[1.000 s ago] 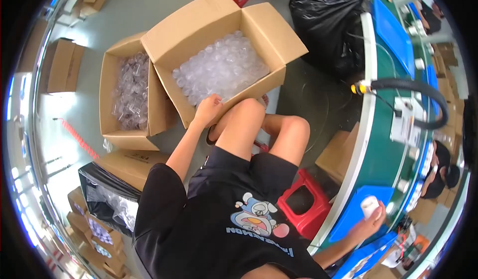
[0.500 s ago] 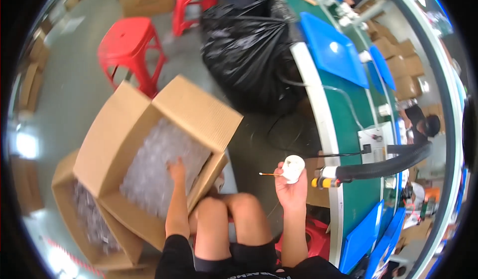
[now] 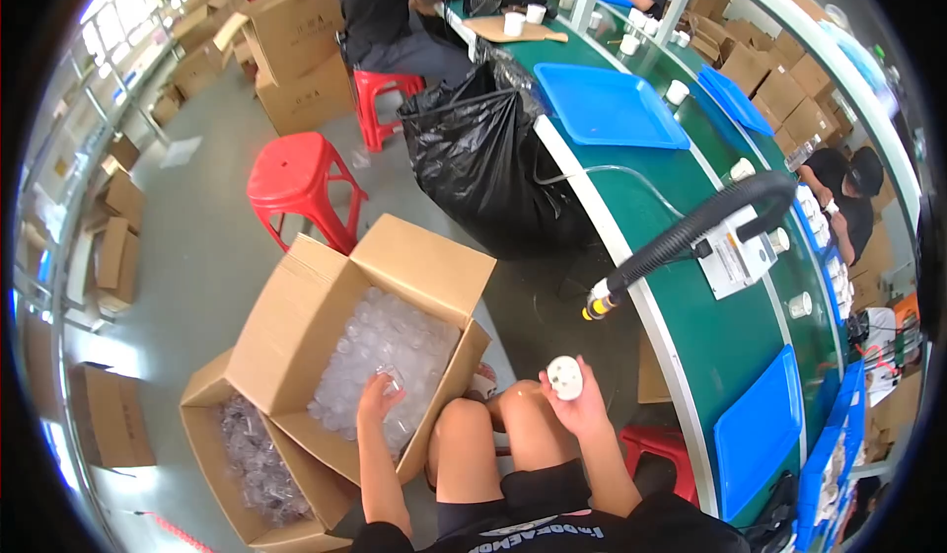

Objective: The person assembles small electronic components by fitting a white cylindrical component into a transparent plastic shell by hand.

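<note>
My left hand (image 3: 375,401) is over the open cardboard box (image 3: 286,331), its fingers closed on a small clear plastic piece (image 3: 394,378), cup-like in outline. Beneath it the box is filled with many frosted clear plastic pieces (image 3: 380,331). In front of my right knee, my right hand (image 3: 584,407) grips a white round plastic part (image 3: 565,377). Its flat round face, marked with a few small dark spots, is turned up toward me. Fingers and palm hide the rest of that part.
A second box (image 3: 212,454) of clear pieces stands left. Beyond are a red stool (image 3: 301,173) and black bag (image 3: 473,148). At right runs a green conveyor (image 3: 705,356) with blue trays (image 3: 612,109), white cups and a black hose (image 3: 691,227) overhanging its edge. Other people work farther off.
The whole view has shifted upward. My left hand has taken up a clear piece. The white part in my right hand has turned, and the thin orange strand beside it no longer shows.
</note>
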`<action>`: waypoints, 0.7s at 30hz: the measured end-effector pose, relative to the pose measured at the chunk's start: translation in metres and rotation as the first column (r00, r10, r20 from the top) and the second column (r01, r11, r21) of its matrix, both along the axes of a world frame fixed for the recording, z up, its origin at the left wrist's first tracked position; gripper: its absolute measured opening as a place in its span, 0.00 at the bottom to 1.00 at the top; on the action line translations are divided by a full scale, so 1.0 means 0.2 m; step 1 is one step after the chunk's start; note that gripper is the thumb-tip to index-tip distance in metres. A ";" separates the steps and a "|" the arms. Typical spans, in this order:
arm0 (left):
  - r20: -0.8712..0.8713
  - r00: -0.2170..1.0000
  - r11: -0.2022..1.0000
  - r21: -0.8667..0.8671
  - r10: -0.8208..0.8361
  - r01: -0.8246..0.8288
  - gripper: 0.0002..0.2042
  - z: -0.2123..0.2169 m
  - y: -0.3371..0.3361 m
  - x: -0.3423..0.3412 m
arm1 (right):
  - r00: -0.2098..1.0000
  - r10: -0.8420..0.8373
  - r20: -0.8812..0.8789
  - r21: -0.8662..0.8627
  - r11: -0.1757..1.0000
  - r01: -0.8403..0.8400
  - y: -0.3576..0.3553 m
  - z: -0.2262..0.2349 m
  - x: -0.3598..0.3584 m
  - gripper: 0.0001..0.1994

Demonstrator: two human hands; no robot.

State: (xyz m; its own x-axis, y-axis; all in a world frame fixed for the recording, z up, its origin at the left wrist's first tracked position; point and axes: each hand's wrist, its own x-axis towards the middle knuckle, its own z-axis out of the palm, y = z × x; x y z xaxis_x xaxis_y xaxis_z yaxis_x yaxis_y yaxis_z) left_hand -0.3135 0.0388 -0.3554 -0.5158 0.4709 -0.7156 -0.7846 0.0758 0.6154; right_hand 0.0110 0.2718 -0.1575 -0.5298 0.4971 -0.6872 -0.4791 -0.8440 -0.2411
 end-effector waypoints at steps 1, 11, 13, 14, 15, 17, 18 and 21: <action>-0.029 1.000 1.000 0.003 0.010 -0.010 0.19 0.08 -0.01 0.02 | 1.000 0.010 -0.029 0.003 1.000 -0.010 -0.08 -0.04 0.09 0.23; 0.141 0.910 0.767 0.596 -0.390 0.236 0.14 0.81 0.94 0.65 | 0.954 0.063 -0.293 0.089 0.995 -0.039 -0.41 0.11 0.71 0.25; 0.219 0.903 0.792 0.583 -0.369 0.182 0.16 0.82 1.18 0.76 | 0.958 0.033 -0.284 0.108 0.994 -0.002 -0.47 0.14 0.79 0.25; 0.299 0.897 0.824 0.556 -0.325 0.113 0.17 0.81 1.27 0.78 | 0.961 0.020 -0.276 0.119 0.993 0.014 -0.50 0.15 0.82 0.24; 0.296 0.897 0.791 0.606 -0.329 0.090 0.18 0.80 1.36 0.80 | 0.975 -0.011 -0.221 0.126 0.991 0.039 -0.53 0.17 0.85 0.23; 0.299 0.898 0.756 0.652 -0.322 0.054 0.12 0.91 1.42 0.87 | 0.973 -0.014 -0.228 0.190 0.980 0.059 -0.60 0.16 0.92 0.22; 0.338 0.889 0.724 0.690 -0.309 -0.011 0.19 0.82 1.49 0.85 | 0.983 -0.022 -0.185 0.227 0.972 0.064 -0.64 0.18 0.94 0.21; 0.452 0.875 0.843 0.528 -0.176 -0.103 0.22 0.95 1.52 0.91 | 0.981 -0.064 -0.183 0.194 0.976 0.100 -0.71 0.13 0.99 0.20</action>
State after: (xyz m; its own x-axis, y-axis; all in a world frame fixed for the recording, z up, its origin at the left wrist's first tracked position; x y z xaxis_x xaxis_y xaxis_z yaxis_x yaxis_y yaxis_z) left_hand -0.1324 0.3423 -0.1660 -0.1609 0.8514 -0.4993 -0.9855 -0.1111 0.1281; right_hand 0.2096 0.1300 -0.1323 -0.5847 0.6621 -0.4689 -0.5943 -0.7429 -0.3079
